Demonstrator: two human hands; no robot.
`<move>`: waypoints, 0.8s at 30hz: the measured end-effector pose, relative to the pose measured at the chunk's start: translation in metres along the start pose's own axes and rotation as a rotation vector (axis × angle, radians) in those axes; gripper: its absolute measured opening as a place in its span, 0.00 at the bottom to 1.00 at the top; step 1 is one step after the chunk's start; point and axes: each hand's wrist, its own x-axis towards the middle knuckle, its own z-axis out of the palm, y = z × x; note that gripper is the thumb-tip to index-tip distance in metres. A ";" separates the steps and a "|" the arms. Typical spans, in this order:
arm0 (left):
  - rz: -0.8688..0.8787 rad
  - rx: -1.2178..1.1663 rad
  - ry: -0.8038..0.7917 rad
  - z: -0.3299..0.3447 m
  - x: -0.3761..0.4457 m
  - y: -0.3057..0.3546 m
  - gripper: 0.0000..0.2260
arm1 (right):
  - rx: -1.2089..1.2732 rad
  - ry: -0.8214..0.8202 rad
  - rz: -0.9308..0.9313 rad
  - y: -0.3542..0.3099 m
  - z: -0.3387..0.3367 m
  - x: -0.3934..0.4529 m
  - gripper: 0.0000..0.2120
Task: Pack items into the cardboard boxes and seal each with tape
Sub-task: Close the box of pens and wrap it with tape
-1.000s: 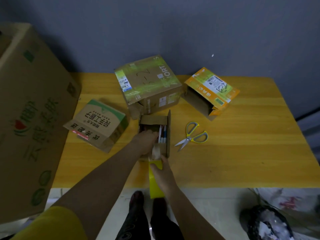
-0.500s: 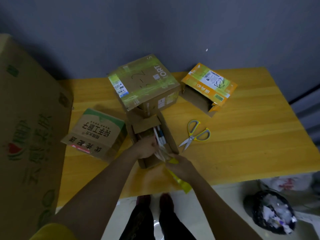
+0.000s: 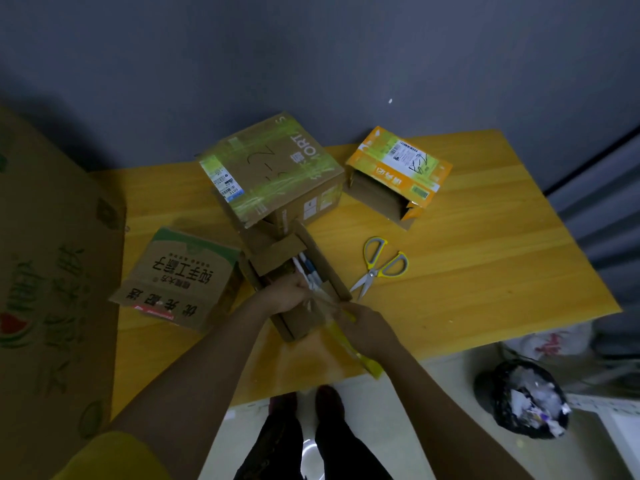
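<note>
You are mid-packing: your left hand (image 3: 289, 294) curls round the near end of the pens (image 3: 309, 273), holding them inside the small open box (image 3: 304, 323). Just right of that grip, your right hand (image 3: 369, 332) pinches a yellow packet (image 3: 349, 348) whose clear end reaches the box's near edge. The next move likely calls for freeing the packet or feeding it in, then folding the flaps. The scissors (image 3: 375, 268) lie right of the box; no tape is visible.
</note>
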 end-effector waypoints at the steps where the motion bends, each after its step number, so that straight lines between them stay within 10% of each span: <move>1: 0.012 -0.005 -0.001 0.000 0.000 -0.001 0.15 | 0.017 0.019 -0.008 0.002 0.004 -0.002 0.23; 24: 0.071 -0.008 0.045 -0.009 -0.002 -0.019 0.13 | 0.313 -0.070 -0.072 0.010 0.042 0.013 0.21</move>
